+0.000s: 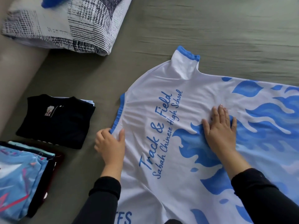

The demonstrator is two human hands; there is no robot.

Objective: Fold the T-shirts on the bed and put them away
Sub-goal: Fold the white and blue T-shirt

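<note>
At the far left, a stack of folded garments topped by a light blue patterned shirt [19,177] is being kept on the olive-green bed sheet [226,29], and just beyond it a folded black T-shirt [55,120] is being supported by another small pile. Further back, a folded white pillow with black grid print [64,25] is being rested on the bed. The blue-trimmed collar edge of the white T-shirt with blue flame print and "Track & Field" lettering [161,97] is being pinched by the left hand [110,143], thumb on top. The shirt is being spread flat across the bed. Its middle is being pressed by the right hand [220,128], fingers straight and splayed
</note>
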